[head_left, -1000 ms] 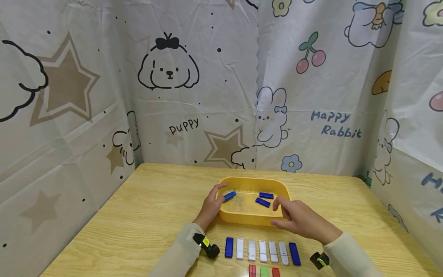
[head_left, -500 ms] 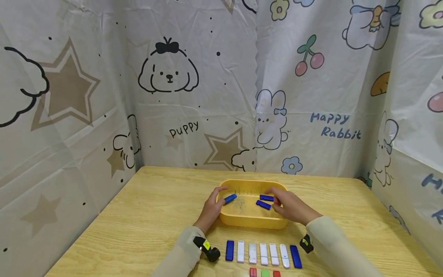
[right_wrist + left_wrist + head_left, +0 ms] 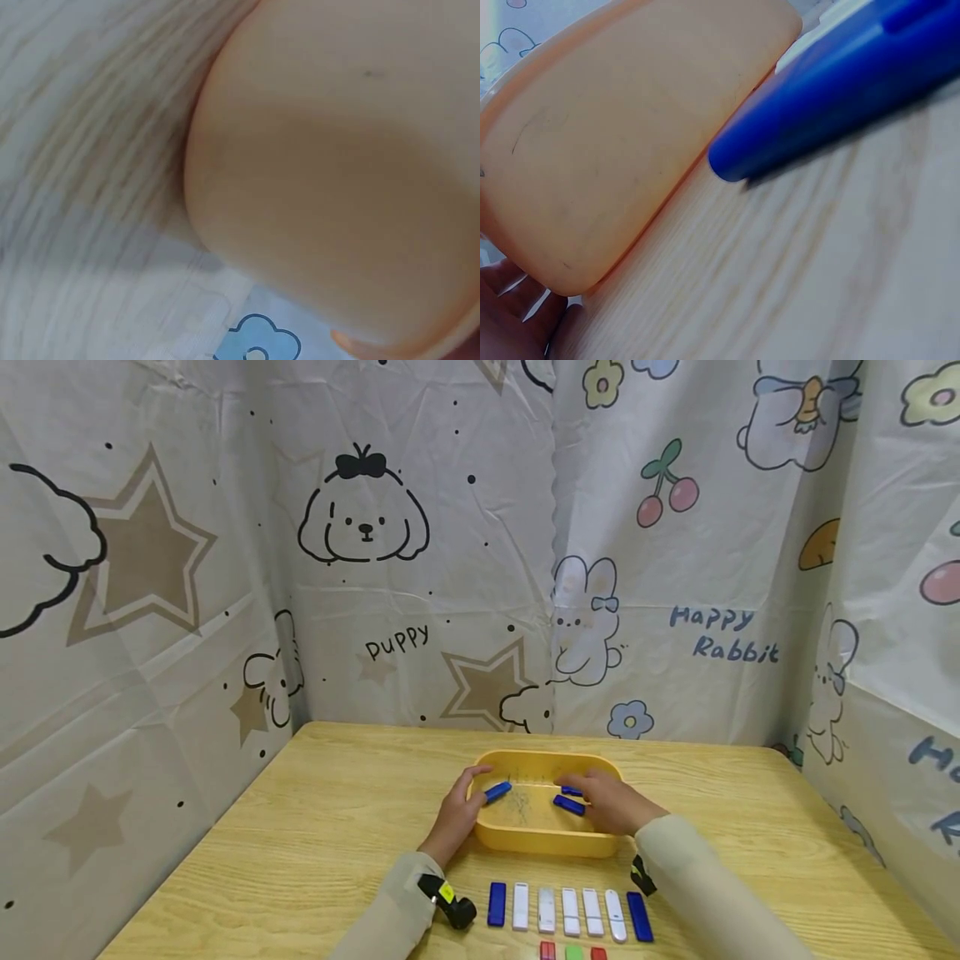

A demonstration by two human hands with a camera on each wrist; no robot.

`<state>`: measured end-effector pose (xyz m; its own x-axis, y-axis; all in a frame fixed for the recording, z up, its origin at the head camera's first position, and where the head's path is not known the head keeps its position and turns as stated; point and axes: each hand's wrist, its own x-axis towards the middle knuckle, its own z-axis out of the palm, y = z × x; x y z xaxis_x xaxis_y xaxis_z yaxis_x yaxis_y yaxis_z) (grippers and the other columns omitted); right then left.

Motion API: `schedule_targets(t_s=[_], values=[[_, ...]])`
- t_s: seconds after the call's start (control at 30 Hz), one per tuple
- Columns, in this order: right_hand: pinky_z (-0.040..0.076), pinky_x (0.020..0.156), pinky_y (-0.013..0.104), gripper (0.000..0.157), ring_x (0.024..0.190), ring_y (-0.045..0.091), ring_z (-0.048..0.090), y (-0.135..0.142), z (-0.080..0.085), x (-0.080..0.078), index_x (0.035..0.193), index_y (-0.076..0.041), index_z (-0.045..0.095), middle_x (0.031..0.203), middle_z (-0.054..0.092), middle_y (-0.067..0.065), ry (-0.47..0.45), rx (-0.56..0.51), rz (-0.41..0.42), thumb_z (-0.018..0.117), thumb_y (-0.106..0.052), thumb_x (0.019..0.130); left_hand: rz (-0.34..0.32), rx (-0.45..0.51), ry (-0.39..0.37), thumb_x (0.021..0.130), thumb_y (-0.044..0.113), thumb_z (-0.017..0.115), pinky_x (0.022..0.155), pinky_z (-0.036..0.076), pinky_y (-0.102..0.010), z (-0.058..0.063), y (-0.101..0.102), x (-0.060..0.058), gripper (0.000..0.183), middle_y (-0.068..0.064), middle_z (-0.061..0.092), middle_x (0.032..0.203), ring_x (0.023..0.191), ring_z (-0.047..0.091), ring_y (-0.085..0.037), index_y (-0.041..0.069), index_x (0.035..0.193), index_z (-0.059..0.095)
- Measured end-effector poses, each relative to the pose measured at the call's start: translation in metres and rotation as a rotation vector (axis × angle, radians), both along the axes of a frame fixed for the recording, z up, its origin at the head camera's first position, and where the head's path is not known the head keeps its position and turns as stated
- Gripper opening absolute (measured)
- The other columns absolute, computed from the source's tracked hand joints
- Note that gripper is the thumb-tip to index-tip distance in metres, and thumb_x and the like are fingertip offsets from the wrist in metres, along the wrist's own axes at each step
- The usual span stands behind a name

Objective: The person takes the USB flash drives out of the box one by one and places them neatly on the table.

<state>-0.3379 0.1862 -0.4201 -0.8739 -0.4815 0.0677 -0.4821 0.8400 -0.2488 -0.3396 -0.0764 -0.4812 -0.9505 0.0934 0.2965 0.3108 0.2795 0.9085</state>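
Two hands at a yellow tub [image 3: 547, 842]
The left hand [image 3: 453, 814] holds the tub's left end, fingers bent round the rim, by a bright blue stick [image 3: 498, 792] inside. The right hand [image 3: 611, 801] is over two dark blue sticks [image 3: 569, 806] in the tub's right half; I can't tell its finger gap or if it grips.

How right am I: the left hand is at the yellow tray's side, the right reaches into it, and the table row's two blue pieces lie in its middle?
Not quite: in the head view, those blue pieces lie at opposite ends of the row, with white pieces between them. Your account of the left hand, right hand and yellow tray is correct.
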Motion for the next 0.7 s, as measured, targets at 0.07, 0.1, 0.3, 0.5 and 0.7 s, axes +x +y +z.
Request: schedule_targets(t_s=[0.07,0.1,0.3,0.5,0.7], values=[[0.049,0.087,0.046,0.052,0.095,0.022,0.057,-0.0016,-0.0029,-0.0024,0.132,-0.022,0.057,0.114,0.061,0.011,0.004,0.046,-0.028,0.064,0.000,0.086,-0.001,0.001,0.001,0.091,0.010,0.046,0.106,0.032,-0.050,-0.0001,-0.0001,0.0003,0.041,-0.009,0.046,0.144,0.134,0.038,-0.029,0.016,0.131,0.054],[0.049,0.087,0.046,0.052,0.097,0.023,0.058,-0.0022,-0.0049,-0.0038,0.133,-0.024,0.057,0.115,0.061,0.010,0.006,0.065,-0.045,0.064,-0.002,0.086,-0.001,0.005,-0.004,0.091,0.010,0.047,0.106,0.032,-0.050,-0.0001,0.0000,0.0004,0.041,-0.009,0.046,0.144,0.135,0.037,-0.029,0.016,0.131,0.054],[0.048,0.089,0.048,0.050,0.101,0.025,0.060,-0.0037,-0.0108,-0.0080,0.133,-0.026,0.057,0.118,0.063,0.007,0.037,0.124,-0.086,0.068,-0.010,0.086,-0.007,0.007,-0.010,0.091,0.010,0.046,0.108,0.030,-0.050,-0.0005,0.0011,-0.0011,0.041,-0.008,0.046,0.144,0.136,0.035,-0.028,0.016,0.132,0.053],[0.049,0.083,0.044,0.054,0.084,0.018,0.056,-0.0034,-0.0097,-0.0084,0.130,-0.025,0.058,0.105,0.067,0.000,0.046,0.129,-0.059,0.071,-0.008,0.081,-0.007,0.004,0.008,0.091,0.008,0.046,0.106,0.032,-0.051,0.0013,0.0003,0.0002,0.041,-0.010,0.047,0.143,0.134,0.038,-0.029,0.014,0.132,0.053],[0.048,0.079,0.042,0.054,0.076,0.016,0.054,-0.0048,-0.0094,-0.0077,0.128,-0.020,0.059,0.091,0.064,-0.003,0.029,0.163,-0.046,0.076,-0.019,0.077,-0.016,0.016,0.012,0.092,0.009,0.047,0.106,0.031,-0.053,0.0008,-0.0009,0.0013,0.042,-0.012,0.046,0.144,0.135,0.037,-0.032,0.012,0.133,0.053]])
